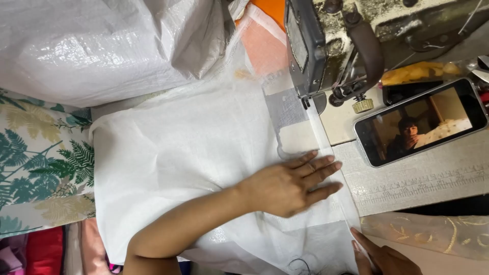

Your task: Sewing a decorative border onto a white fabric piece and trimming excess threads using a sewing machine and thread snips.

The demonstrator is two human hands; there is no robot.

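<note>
Centrally, the left hand [285,186] lies flat, fingers spread, on white cloth [188,153] whose folded edge runs toward the sewing machine [331,46] upper right; right hand [384,257] pinches that edge lower right.

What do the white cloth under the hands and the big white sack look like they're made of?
The white cloth looks like thin, matte, slightly sheer fabric: the table shows through near the sewing machine, and it creases softly under the left hand. The right hand touches its edge. The sack seems woven plastic: a fine grid weave with a glossy sheen.
</note>
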